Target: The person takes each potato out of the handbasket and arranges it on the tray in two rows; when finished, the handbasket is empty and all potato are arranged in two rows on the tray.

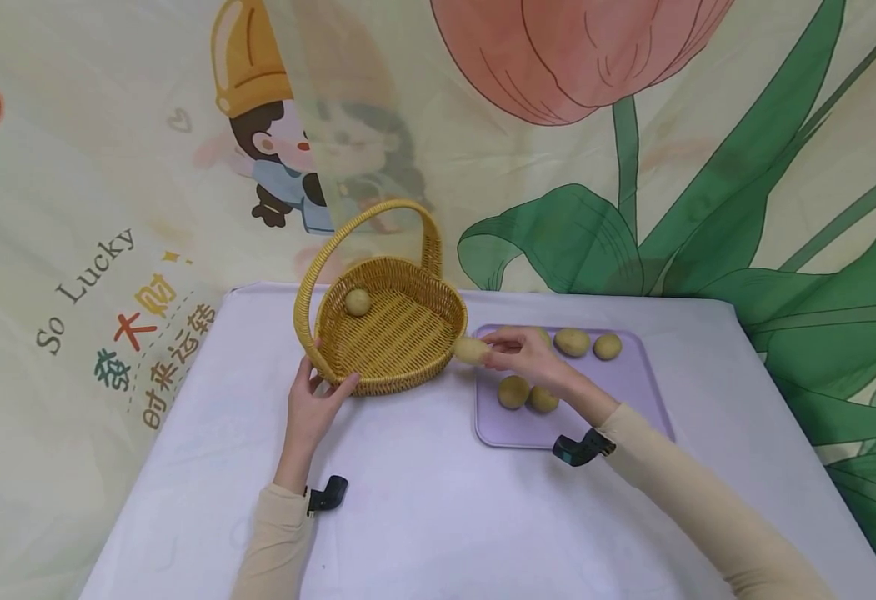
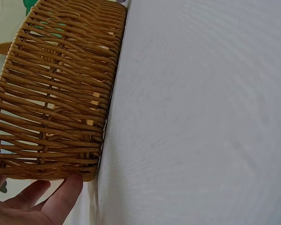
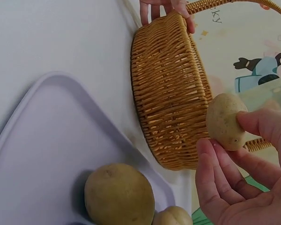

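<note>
Left hand (image 1: 314, 408) grips basket (image 1: 411, 379), right hand (image 1: 525, 355) pinches potato (image 1: 469, 351); only the head view shows a second potato (image 1: 358, 302) inside.

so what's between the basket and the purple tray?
Just a strip of white tablecloth in the head view, with the potato pinched by the right hand showing across its far part.

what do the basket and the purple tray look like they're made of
Basket: probably wicker or a plastic imitation, slightly glossy; thin strands are woven with gaps between. Purple tray: likely plastic, smooth, with even colour and a rounded raised rim, though coated metal is possible.
</note>
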`<act>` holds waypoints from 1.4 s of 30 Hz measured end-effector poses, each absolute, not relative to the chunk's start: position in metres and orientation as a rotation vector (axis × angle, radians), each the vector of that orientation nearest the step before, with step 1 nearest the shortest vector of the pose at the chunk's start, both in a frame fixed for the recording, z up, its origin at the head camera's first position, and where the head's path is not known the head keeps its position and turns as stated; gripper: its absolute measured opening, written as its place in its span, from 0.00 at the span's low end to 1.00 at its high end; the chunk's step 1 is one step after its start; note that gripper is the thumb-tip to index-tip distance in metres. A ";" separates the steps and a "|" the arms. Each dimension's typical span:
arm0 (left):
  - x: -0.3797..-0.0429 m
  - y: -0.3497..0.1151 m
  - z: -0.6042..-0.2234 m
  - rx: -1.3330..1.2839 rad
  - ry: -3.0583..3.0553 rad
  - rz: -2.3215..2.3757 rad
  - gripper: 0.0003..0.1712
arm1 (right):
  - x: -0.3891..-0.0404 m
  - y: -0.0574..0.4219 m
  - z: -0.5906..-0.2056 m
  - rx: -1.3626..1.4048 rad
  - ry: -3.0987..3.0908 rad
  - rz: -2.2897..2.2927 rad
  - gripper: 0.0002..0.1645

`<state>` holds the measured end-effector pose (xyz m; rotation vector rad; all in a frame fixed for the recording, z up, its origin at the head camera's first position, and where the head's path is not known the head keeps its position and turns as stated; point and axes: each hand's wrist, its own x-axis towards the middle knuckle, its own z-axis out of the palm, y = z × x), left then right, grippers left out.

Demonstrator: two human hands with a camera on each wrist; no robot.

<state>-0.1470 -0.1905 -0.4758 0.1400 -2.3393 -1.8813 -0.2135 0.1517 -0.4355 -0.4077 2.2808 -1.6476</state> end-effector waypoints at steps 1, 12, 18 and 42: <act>-0.145 -0.189 -0.471 0.137 -2.340 -1.883 0.48 | -0.213 0.154 -0.435 -0.417 2.279 -1.650 0.22; -0.140 -0.185 -0.458 0.146 -2.342 -1.897 0.47 | -0.204 0.178 -0.435 -0.307 2.294 -1.600 0.28; -0.140 -0.185 -0.458 0.143 -2.347 -1.891 0.47 | -0.199 0.197 -0.438 -0.269 2.312 -1.602 0.29; -0.138 -0.185 -0.458 0.144 -2.351 -1.890 0.47 | -0.174 0.266 -0.448 -0.108 2.402 -1.670 0.30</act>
